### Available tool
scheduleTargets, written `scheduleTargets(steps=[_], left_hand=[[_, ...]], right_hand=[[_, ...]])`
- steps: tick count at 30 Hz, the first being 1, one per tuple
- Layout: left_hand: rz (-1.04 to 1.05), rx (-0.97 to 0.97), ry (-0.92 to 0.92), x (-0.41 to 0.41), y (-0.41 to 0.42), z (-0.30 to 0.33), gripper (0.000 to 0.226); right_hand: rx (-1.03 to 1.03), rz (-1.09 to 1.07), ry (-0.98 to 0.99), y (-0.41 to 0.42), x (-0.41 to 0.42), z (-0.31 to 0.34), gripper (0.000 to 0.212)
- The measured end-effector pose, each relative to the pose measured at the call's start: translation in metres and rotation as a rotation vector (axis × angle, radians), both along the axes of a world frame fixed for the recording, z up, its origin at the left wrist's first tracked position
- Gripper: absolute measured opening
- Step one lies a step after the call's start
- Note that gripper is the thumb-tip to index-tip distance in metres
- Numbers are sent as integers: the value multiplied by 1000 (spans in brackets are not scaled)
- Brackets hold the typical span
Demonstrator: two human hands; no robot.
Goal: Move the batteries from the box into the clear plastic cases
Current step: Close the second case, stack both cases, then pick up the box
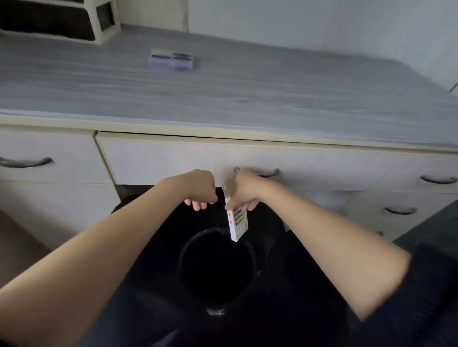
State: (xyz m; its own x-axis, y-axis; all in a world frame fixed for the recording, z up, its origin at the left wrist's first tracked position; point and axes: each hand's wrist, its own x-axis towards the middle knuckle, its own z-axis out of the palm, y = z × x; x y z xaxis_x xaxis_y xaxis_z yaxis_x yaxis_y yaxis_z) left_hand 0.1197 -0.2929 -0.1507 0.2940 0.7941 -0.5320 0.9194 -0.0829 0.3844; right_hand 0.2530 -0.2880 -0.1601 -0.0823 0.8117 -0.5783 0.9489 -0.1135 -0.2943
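**Battery box held over a dark bin, cases waiting on the worktop**

We look down along two bare forearms reaching out in front of a grey wood-grain worktop (243, 90). Our right hand (247, 189) pinches the upper end of a small white box (236, 223) with a coloured print on its face; the box hangs upright, its lower end just above the rim of a round dark bin (216, 264) that stands below, between the arms. The right grip is closed on the box, thumb on the near side and fingertips (249, 206) curling under on the far side. Our left hand (200, 189) sits just beside it, fingers curled in toward the palm and holding nothing that we can make out; it is apart from the box by a narrow gap.

The clear plastic cases (171, 59) lie far back on the worktop, well apart from both hands, side by side as a low pale block; blur keeps us from telling what is inside. Behind the hands runs a pale drawer front (166, 156), its curved metal handle (270, 173) partly hidden by the right hand. A cream shelf unit (100, 19) stands at the worktop's far left corner.
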Motion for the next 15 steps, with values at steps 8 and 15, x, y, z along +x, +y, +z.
scheduleTargets(steps=[8,15], left_hand=[[-81,-34,86,5,3,-32,24],[-126,-71,161,6,12,-59,28]], right_hand=[[68,273,-39,-18,-11,-49,67],[-86,-8,57,-14,2,-99,73]])
